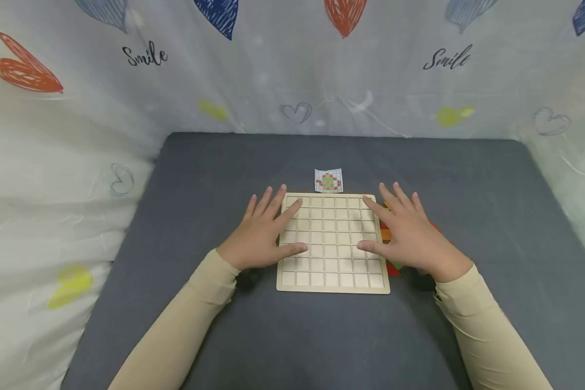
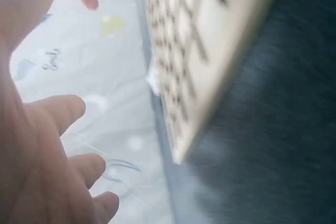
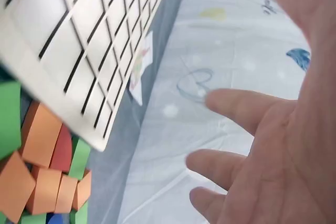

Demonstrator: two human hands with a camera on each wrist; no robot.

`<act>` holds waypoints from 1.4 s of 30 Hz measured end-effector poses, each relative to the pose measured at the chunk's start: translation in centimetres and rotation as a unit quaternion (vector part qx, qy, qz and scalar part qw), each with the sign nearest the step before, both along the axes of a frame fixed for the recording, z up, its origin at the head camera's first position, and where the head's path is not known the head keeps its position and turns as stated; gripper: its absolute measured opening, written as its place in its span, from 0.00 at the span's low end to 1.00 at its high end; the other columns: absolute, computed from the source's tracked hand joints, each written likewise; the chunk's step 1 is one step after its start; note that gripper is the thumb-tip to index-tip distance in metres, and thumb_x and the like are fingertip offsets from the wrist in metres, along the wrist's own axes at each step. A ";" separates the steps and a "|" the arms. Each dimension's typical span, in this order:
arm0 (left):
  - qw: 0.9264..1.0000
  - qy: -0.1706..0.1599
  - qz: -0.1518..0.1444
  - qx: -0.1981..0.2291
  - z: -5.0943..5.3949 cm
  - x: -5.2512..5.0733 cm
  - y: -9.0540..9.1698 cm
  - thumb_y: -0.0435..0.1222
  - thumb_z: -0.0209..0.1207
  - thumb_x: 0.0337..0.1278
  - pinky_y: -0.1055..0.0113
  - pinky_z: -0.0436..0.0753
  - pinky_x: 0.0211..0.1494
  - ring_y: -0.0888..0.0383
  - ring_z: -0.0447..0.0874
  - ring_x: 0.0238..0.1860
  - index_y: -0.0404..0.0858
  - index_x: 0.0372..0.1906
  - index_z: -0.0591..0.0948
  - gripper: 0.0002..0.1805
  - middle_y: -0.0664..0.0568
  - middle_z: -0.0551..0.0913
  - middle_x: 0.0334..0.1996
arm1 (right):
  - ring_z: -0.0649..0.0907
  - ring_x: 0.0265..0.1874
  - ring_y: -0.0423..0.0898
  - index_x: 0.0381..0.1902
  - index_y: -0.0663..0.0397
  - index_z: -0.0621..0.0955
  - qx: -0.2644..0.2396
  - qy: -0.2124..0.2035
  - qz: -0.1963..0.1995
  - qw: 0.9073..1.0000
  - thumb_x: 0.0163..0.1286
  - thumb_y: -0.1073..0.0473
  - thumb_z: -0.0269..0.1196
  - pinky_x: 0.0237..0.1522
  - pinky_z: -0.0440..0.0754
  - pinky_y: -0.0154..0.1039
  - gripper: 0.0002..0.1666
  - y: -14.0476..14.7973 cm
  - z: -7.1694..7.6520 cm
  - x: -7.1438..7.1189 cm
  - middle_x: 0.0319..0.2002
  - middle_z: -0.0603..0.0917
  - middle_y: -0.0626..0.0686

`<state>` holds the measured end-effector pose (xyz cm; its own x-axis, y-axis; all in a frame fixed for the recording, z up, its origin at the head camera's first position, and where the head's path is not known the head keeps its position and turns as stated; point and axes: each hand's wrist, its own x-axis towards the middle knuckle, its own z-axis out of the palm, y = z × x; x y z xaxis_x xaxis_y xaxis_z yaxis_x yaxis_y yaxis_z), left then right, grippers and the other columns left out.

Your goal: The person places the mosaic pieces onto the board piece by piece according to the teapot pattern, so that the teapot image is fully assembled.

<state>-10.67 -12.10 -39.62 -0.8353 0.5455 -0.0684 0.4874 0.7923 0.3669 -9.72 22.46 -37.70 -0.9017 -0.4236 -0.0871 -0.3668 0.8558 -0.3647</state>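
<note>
A pale wooden grid board (image 1: 330, 252) with square cells lies flat on the dark table. My left hand (image 1: 260, 230), fingers spread, is over the board's left edge; in the left wrist view the fingers (image 2: 86, 169) are straight and hold nothing. My right hand (image 1: 409, 238) is spread the same way at the right edge, its thumb and index finger above the cells. Colored blocks (image 3: 47, 166), orange, green, red and blue, lie right of the board, partly hidden under the right hand in the head view. A small pattern card (image 1: 329, 181) sits just behind the board.
A dark grey cloth (image 1: 253, 336) covers the table. A white curtain (image 1: 263, 70) printed with hearts and the word Smile hangs behind the table and along its sides.
</note>
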 end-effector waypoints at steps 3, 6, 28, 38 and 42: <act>1.000 -0.018 0.004 0.015 -1.0 -0.7 -0.5 0.72 0.51 0.69 0.35 0.35 0.83 0.39 0.30 0.86 0.53 0.87 0.45 0.53 0.43 0.36 0.87 | 0.44 0.83 0.69 0.83 0.51 0.65 -0.003 -0.016 -0.003 1.000 0.68 0.27 0.67 0.79 0.39 0.73 0.57 0.7 0.0 -0.2 0.83 0.53 0.68; 0.999 -0.035 0.018 0.025 -1.9 -1.3 -1.0 0.71 0.50 0.69 0.37 0.37 0.84 0.39 0.31 0.86 0.53 0.87 0.42 0.54 0.43 0.37 0.87 | 0.48 0.82 0.71 0.82 0.55 0.66 -0.014 -0.037 -0.007 0.999 0.70 0.32 0.69 0.78 0.47 0.73 0.54 1.4 0.3 -0.6 0.81 0.58 0.70; 0.995 -0.100 0.000 0.026 -4.0 -2.7 -2.2 0.65 0.60 0.67 0.43 0.30 0.85 0.45 0.26 0.86 0.49 0.87 0.51 0.53 0.52 0.37 0.87 | 0.81 0.37 0.53 0.59 0.66 0.86 -0.006 -0.039 -0.074 0.996 0.73 0.65 0.68 0.40 0.82 0.53 0.18 5.8 -0.9 -2.7 0.44 0.85 0.61; 0.995 -0.098 0.001 0.038 -4.2 -2.3 -2.2 0.63 0.63 0.66 0.40 0.31 0.84 0.42 0.28 0.86 0.45 0.86 0.53 0.54 0.50 0.41 0.86 | 0.83 0.36 0.55 0.55 0.71 0.86 0.005 -0.034 -0.078 0.996 0.73 0.67 0.67 0.40 0.84 0.55 0.16 5.6 -3.0 -3.4 0.42 0.85 0.64; 0.994 -0.098 0.003 0.037 -4.4 -2.3 -2.1 0.64 0.63 0.66 0.41 0.30 0.84 0.43 0.28 0.86 0.46 0.86 0.53 0.54 0.51 0.41 0.86 | 0.85 0.41 0.59 0.54 0.71 0.85 -0.006 -0.047 -0.097 0.994 0.74 0.66 0.67 0.43 0.85 0.59 0.16 5.8 -3.1 -3.4 0.44 0.85 0.65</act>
